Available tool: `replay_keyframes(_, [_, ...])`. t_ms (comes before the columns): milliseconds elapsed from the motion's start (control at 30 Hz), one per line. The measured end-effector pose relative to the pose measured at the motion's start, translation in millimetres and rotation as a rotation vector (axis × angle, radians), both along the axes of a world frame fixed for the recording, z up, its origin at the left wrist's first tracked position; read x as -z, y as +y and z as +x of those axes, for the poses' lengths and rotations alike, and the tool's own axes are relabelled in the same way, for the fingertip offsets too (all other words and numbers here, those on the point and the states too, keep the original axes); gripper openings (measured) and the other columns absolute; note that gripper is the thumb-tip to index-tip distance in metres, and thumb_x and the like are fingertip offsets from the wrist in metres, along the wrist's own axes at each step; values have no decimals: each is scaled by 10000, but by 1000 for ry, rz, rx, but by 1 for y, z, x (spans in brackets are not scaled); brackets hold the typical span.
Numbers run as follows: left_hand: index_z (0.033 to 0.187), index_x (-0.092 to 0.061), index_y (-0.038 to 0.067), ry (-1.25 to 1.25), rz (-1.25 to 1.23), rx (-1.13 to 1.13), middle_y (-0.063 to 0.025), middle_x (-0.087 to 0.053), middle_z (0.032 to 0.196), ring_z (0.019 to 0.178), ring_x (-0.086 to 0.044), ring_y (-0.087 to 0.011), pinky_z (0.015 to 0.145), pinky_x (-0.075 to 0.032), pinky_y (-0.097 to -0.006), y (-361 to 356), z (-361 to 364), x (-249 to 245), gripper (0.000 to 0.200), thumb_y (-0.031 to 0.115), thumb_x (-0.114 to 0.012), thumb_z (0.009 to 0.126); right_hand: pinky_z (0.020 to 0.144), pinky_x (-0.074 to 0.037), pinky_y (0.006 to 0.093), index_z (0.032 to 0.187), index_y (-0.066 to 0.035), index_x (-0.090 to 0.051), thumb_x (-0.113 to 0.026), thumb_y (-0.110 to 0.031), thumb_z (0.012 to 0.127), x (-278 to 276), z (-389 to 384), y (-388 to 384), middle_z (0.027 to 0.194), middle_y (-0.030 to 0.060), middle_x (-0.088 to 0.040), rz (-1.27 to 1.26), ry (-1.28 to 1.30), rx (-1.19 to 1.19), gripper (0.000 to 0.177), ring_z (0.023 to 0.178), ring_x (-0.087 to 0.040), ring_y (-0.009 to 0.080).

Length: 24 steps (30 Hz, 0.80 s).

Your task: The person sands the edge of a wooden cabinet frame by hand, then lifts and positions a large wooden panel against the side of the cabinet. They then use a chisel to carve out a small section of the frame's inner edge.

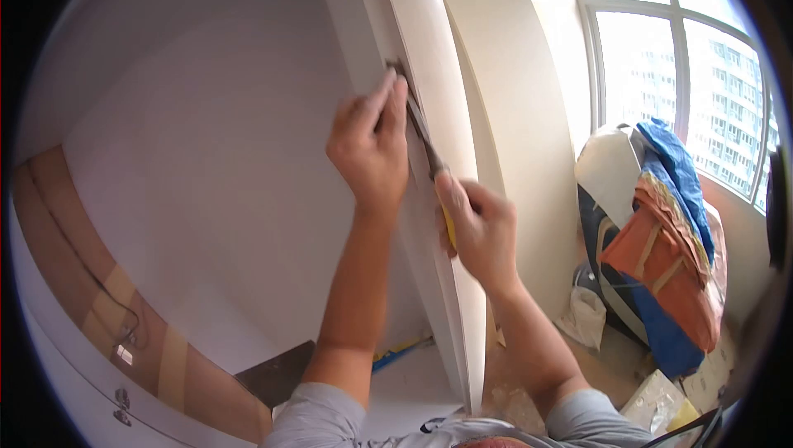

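Note:
A pale door or panel [450,109] stands on edge before me, with a small dark recess [395,65] cut into its narrow side. My right hand [486,229] is wrapped round the yellow handle of a chisel [424,136]. Its long metal blade slants up along the edge toward the recess. My left hand [372,134] is closed, with fingertips pinched at the upper end of the blade, right beside the recess. Those fingers hide the chisel's tip.
Behind the edge, a cream board [516,85] leans on the wall. Bags and an orange and blue cover [661,229] are piled under the window [636,60]. A white sack [585,316] lies on the floor. At lower left are a brown band [83,258] and a white panel with hinges [122,407].

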State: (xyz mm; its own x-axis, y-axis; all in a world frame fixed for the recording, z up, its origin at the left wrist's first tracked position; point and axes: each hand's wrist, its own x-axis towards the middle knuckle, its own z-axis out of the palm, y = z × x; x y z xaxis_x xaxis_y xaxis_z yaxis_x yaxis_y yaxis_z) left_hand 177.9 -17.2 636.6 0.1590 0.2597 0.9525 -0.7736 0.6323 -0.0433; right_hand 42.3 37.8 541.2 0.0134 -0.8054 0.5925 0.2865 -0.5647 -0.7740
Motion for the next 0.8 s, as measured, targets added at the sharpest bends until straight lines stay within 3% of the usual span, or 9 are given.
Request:
replay_keyframes(100, [1124, -860, 83, -69, -102, 30, -25, -718, 816, 728, -636, -173, 640, -514, -333, -10, 10, -19, 169, 162, -854, 975, 458, -436, 267, 971, 50, -763, -715, -450, 1088, -12, -9, -9, 660, 23, -630, 0, 1, -84, 516, 518, -595, 85])
replay_keyframes(233, [1193, -836, 80, -14, 98, 125, -47, -755, 965, 832, -665, -195, 754, -563, -358, -1, 20, -6, 237, 185, -852, 980, 398, -397, 261, 1027, 62, -739, -671, -379, 1122, -5, -24, -3, 669, 69, -634, -22, -96, -25, 457, 455, -550, 117])
replay_keyframes(300, [1332, -773, 57, -164, 15, 113, -80, -758, 1286, 1135, -725, -217, 946, -591, -340, -14, 31, 10, 359, 217, -814, 1014, 390, -392, 256, 1030, 70, -732, -662, -383, 1126, 12, -32, 1, 668, 78, -639, 0, -143, 6, 469, 447, -549, 123])
replay_keyframes(400, [1431, -696, 14, -272, 25, 46, -158, -702, 1449, 1340, -672, -323, 1093, -569, -404, -14, 34, 39, 458, 161, -797, 1008, 387, -395, 254, 1050, 72, -720, -644, -387, 1135, 46, -41, 1, 673, 86, -647, 26, -178, 24, 473, 451, -558, 127])
replay_keyframes(433, [1431, -696, 14, -261, 62, 56, -158, -702, 1449, 1340, -672, -323, 1093, -569, -404, -22, 37, 47, 458, 161, -797, 1008, 387, -395, 254, 1050, 72, -720, -644, -387, 1135, 57, -42, 2, 673, 86, -647, 64, -168, 32, 473, 451, -558, 127])
replay_keyframes(500, [1500, -595, -63, -328, -129, -25, -307, -693, 1420, 1270, -732, -385, 1067, -626, -394, -46, 44, 63, 548, 155, -773, 1029, 386, -398, 253, 1076, 75, -706, -621, -387, 1145, 76, -43, 0, 677, 90, -652, 121, -200, 78, 475, 453, -558, 129])
replay_keyframes(600, [1493, -631, -24, -222, 11, 62, -314, -700, 1407, 1254, -739, -400, 991, -647, -333, -38, 34, 97, 590, 337, -762, 1045, 389, -402, 257, 1093, 75, -693, -581, -388, 1163, 107, -48, 2, 693, 102, -656, 121, -205, 37, 482, 458, -552, 129])
replay_keyframes(700, [1506, -612, -36, -272, 162, 187, -232, -599, 1584, 1479, -566, -413, 1180, -514, -467, -6, 22, 129, 541, 97, -765, 1005, 404, -413, 254, 1079, 72, -680, -554, -386, 1173, 131, -49, 10, 715, 115, -658, 106, -194, 48, 485, 467, -549, 129])
replay_keyframes(800, [1499, -610, -23, -226, 245, 197, -256, -605, 1545, 1440, -579, -445, 1151, -529, -499, -12, 29, 181, 610, 170, -816, 958, 461, -395, 269, 1025, 51, -700, -619, -307, 1155, 164, -56, 19, 725, 99, -669, 132, -228, -2, 389, 504, -548, 129])
